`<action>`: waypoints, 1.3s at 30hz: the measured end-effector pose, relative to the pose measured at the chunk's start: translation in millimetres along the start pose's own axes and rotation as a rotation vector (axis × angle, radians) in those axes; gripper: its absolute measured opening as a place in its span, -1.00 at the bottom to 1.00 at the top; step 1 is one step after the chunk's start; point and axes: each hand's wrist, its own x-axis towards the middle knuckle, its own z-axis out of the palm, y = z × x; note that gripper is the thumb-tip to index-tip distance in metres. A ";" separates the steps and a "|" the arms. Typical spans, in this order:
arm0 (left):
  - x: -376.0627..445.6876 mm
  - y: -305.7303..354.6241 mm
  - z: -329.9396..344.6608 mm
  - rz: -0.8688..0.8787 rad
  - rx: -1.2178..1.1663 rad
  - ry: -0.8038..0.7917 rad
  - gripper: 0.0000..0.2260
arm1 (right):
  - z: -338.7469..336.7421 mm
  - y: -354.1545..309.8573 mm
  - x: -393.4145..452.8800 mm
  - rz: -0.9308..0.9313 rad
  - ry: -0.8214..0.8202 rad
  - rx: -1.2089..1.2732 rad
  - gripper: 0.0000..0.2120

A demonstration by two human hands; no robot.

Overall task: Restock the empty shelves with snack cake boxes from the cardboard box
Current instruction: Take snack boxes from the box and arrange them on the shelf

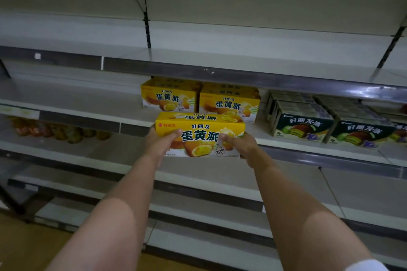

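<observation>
Spanning the whole view, the pale metal store shelving (220,59) is mostly bare, and the tier (88,103) at mid-height carries the stock: two stacks of yellow cardboard snack cake boxes (200,100) at 12 o'clock from the hands, and dark green-fronted cake boxes (330,125) at 3 o'clock. Both bare forearms reach up from 6 o'clock. Between them, at frame centre, hangs one more yellow rectangular snack cake box (200,134), just in front of the shelf lip and apart from the stacks. Its long axis runs 9 to 3 o'clock, printed face toward the camera, top panel up. The left hand (159,143) and right hand (241,146) clasp its two ends, thumbs pressed on the front; the other fingers are hidden behind. I judge this the placing step; next it needs lifting forward, kept level, onto or beside the stacks
</observation>
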 end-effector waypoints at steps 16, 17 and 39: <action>119.1 20.8 -41.4 0.026 -0.091 0.140 -0.50 | 76.1 -43.4 93.4 0.036 0.024 -0.117 -0.03; 125.9 20.2 -46.5 0.013 -0.085 0.136 -0.48 | 81.7 -42.7 100.4 0.037 0.030 -0.116 0.01; 263.8 -6.7 -101.7 -0.025 0.347 0.004 -0.56 | 176.1 -52.2 163.1 0.077 0.189 -0.123 -0.63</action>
